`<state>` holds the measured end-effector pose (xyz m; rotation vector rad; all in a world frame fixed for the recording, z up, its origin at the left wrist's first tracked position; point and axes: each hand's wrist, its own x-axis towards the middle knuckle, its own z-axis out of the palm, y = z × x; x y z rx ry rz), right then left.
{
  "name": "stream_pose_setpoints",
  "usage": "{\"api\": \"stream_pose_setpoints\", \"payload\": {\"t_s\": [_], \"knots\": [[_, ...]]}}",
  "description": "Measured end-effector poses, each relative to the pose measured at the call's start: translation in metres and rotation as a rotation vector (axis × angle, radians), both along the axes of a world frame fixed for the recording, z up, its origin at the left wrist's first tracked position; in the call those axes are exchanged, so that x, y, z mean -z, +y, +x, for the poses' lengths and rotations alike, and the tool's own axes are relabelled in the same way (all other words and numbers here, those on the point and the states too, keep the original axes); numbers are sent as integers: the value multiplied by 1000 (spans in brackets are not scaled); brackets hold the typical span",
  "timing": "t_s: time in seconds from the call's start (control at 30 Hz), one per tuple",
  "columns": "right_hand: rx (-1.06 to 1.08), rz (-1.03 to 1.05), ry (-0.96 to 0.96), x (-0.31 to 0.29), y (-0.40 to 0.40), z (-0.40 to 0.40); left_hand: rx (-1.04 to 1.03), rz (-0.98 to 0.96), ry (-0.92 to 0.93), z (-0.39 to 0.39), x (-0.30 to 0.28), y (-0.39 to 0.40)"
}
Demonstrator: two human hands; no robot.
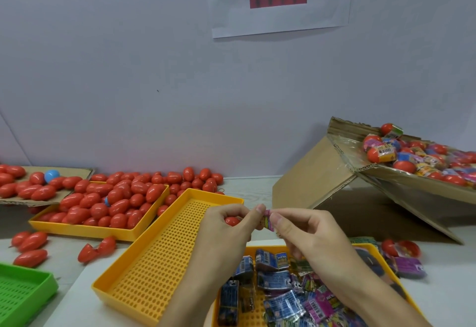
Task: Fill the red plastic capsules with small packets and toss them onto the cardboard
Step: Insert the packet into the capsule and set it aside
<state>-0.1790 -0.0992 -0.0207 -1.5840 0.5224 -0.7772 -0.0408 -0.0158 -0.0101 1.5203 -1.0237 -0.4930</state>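
1. Pale wall (128,69) behind a light counter (257,185), with a printed paper sign (280,2) stuck up high.
2. Left hand (226,226) curled round a red capsule (231,221), mostly hidden in the palm; whether open or closed cannot be told.
3. Right hand (306,234) pinching a small packet (266,219) between thumb and forefinger, just beside the left thumb tip and close to the capsule.
4. Step in hand, by the look of it: feeding or folding the packet toward the capsule, filling not yet finished.
5. Supply of packets heaped in a yellow tray (381,254) at the near edge of the counter, under the right wrist.
6. Empty perforated yellow tray (164,249) lying at a slant toward the near-left; corner of a green tray (23,290) at the near-left corner.
7. Stock of red capsules piled in a further yellow tray (85,228) toward the left edge, more loose along the back edge and on a flat cardboard sheet (77,172) at the far left.
8. Target: tilted cardboard box flap (386,172) at the right edge, already holding many filled capsules.
9. Next move probably calls for pushing the packet fully inside, snapping the capsule closed, then a short toss rightward onto that cardboard.
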Motion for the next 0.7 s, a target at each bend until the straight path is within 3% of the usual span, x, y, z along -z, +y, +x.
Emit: {"api": "stream_pose_setpoints", "payload": {"t_s": [0.47,0.7], "knots": [[30,261,22,1,-2,1,112,98,-47,-2,-2,3],[87,311,-17,4,-6,0,18,22,-28,0,-2,2]]}}
